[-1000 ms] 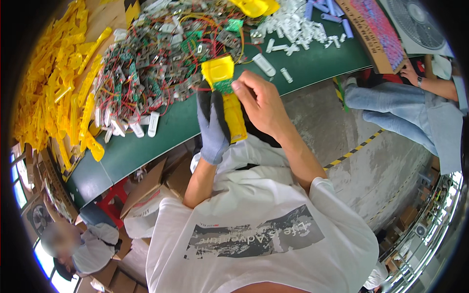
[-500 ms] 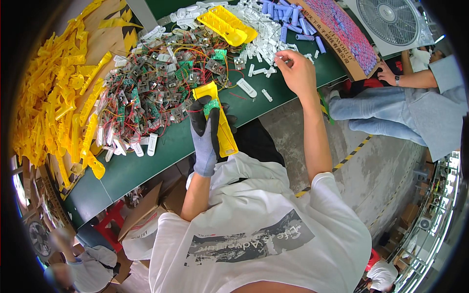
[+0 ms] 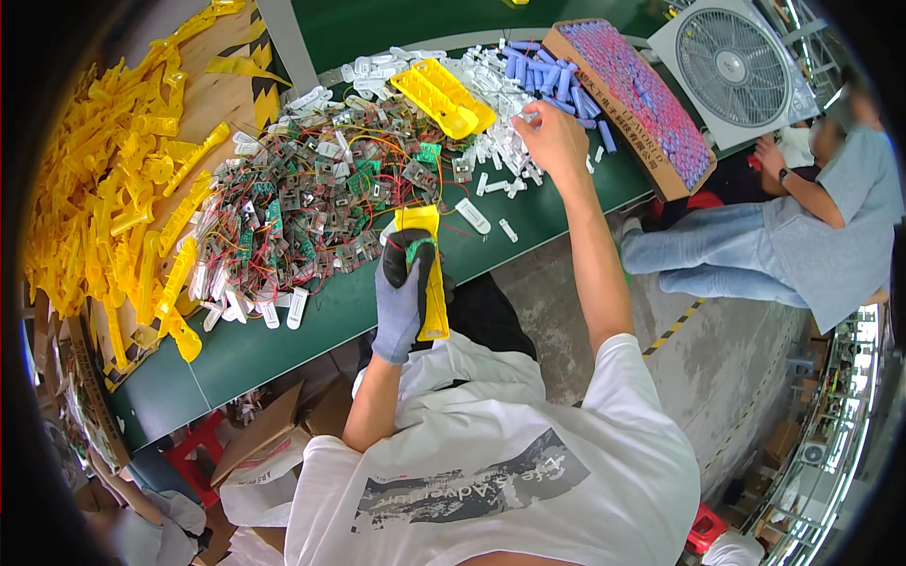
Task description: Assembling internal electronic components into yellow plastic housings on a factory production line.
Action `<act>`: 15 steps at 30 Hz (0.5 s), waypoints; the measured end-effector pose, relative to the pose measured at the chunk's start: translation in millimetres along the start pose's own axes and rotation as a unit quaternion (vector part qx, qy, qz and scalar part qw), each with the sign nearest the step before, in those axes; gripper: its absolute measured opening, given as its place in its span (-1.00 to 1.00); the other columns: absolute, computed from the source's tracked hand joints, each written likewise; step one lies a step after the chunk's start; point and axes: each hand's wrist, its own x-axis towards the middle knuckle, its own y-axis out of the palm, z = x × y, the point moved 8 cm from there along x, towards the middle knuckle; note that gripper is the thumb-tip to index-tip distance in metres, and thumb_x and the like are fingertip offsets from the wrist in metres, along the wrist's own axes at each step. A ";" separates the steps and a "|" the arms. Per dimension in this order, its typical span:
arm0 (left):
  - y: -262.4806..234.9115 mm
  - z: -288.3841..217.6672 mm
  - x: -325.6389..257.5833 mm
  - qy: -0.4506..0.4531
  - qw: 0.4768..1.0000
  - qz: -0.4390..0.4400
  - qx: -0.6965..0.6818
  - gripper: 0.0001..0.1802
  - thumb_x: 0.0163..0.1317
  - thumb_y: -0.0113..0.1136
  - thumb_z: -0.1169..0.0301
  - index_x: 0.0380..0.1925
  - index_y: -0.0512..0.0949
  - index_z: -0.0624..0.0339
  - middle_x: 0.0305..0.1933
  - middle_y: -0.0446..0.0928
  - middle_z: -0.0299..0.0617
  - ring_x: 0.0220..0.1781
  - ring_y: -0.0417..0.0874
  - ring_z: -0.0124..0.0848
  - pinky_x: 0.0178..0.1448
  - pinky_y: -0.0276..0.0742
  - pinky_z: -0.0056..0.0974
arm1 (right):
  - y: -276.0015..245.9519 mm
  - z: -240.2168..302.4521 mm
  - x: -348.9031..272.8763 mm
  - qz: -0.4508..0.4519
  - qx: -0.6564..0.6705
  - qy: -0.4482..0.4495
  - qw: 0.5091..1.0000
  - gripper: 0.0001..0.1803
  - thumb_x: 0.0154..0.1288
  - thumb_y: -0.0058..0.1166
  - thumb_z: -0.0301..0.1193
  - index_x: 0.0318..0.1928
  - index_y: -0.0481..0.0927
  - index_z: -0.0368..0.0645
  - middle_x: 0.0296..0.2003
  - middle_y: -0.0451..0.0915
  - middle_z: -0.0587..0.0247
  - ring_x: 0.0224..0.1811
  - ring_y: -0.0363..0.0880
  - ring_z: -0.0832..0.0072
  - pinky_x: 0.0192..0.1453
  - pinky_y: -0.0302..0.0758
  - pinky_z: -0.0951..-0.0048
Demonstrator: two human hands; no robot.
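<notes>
My left hand [image 3: 404, 294], in a grey glove with black fingertips, is wrapped round a long yellow plastic shell [image 3: 435, 307] near the table edge. A green circuit board [image 3: 415, 247] sits inside the shell's upper part, partly hidden by the fingers. My right hand [image 3: 555, 141] is bare and reaches over the pile of small white plastic parts [image 3: 489, 151]. Its thumb and fingers are pinched together at the pile; what lies between them is too small to make out. Left of it lie two yellow shells [image 3: 439, 99], on a heap of wired circuit boards [image 3: 326, 193].
Yellow shells [image 3: 123, 179] are heaped at the left. Blue cylindrical cells [image 3: 566, 85] lie by a cardboard box [image 3: 651, 156] full of similar cells. A box fan [image 3: 736, 66] stands at the back right. A person in jeans [image 3: 717, 241] is at the right, beyond the green table [image 3: 170, 396].
My right hand has moved farther out over the white parts. The left hand still holds the yellow shell near the edge. The whole view has shifted, with the table now lower in it.
</notes>
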 end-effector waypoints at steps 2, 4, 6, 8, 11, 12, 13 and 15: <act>-2.5 3.2 -1.2 0.016 1.000 0.004 0.011 -0.82 0.34 0.08 0.38 -0.10 0.40 0.07 -0.43 0.45 -0.28 -0.60 0.55 -0.49 -0.58 0.51 -0.37 | -1.8 8.3 8.8 -0.019 0.017 -0.012 1.000 -0.72 0.13 0.20 -0.19 -0.23 0.64 -0.07 -0.34 0.68 0.20 -0.28 0.66 0.23 -0.24 0.53 0.23; -0.5 -2.4 -2.1 0.048 0.998 0.013 0.034 -0.83 0.33 0.08 0.42 -0.10 0.39 0.08 -0.44 0.45 -0.27 -0.61 0.55 -0.49 -0.57 0.51 -0.36 | -1.3 24.4 30.6 -0.043 0.052 -0.066 0.996 -0.75 0.13 0.19 -0.21 -0.25 0.64 -0.08 -0.34 0.68 0.19 -0.28 0.66 0.24 -0.24 0.53 0.24; -4.0 3.4 -1.9 0.026 1.000 0.011 0.010 -0.83 0.33 0.07 0.43 -0.09 0.39 0.08 -0.44 0.46 -0.27 -0.60 0.55 -0.48 -0.57 0.51 -0.36 | 3.6 48.2 53.2 -0.048 0.118 -0.131 0.983 -0.81 0.14 0.16 -0.28 -0.29 0.66 -0.09 -0.33 0.68 0.21 -0.29 0.65 0.23 -0.23 0.54 0.25; -5.6 4.5 -3.5 0.031 0.999 0.012 0.004 -0.82 0.33 0.08 0.42 -0.09 0.39 0.07 -0.42 0.46 -0.27 -0.60 0.56 -0.48 -0.57 0.51 -0.37 | 22.6 80.1 84.2 -0.036 0.114 -0.165 0.979 -0.81 0.14 0.15 -0.29 -0.29 0.66 -0.09 -0.33 0.68 0.19 -0.28 0.65 0.23 -0.21 0.54 0.25; 1.5 1.4 -7.0 0.000 0.999 0.027 0.018 -0.81 0.35 0.07 0.36 -0.08 0.39 0.05 -0.41 0.48 -0.28 -0.59 0.56 -0.48 -0.56 0.51 -0.39 | 55.9 106.4 130.2 -0.027 0.051 -0.240 0.969 -0.81 0.13 0.16 -0.30 -0.28 0.66 -0.10 -0.32 0.68 0.15 -0.26 0.66 0.22 -0.17 0.55 0.25; 2.7 1.8 -6.2 -0.004 1.000 0.030 -0.003 -0.81 0.35 0.07 0.34 -0.07 0.39 0.05 -0.41 0.48 -0.28 -0.59 0.57 -0.47 -0.56 0.51 -0.38 | 68.9 114.3 141.4 -0.029 -0.007 -0.279 0.960 -0.80 0.12 0.16 -0.30 -0.27 0.67 -0.11 -0.32 0.68 0.13 -0.25 0.66 0.22 -0.14 0.56 0.25; 2.8 3.9 -5.1 -0.007 0.999 0.032 -0.024 -0.80 0.35 0.07 0.32 -0.07 0.39 0.05 -0.41 0.48 -0.27 -0.59 0.57 -0.46 -0.56 0.52 -0.37 | 76.5 113.0 154.7 -0.032 -0.001 -0.284 0.958 -0.80 0.12 0.16 -0.30 -0.27 0.67 -0.11 -0.32 0.68 0.13 -0.25 0.66 0.22 -0.14 0.56 0.25; 4.5 8.0 -3.0 -0.012 0.997 0.042 -0.058 -0.78 0.36 0.06 0.27 -0.07 0.39 0.04 -0.41 0.48 -0.27 -0.58 0.58 -0.45 -0.54 0.53 -0.36 | 115.9 92.5 174.6 0.178 -0.022 -0.237 0.955 -0.76 0.11 0.21 -0.30 -0.24 0.65 -0.14 -0.31 0.68 0.10 -0.24 0.66 0.23 -0.11 0.55 0.27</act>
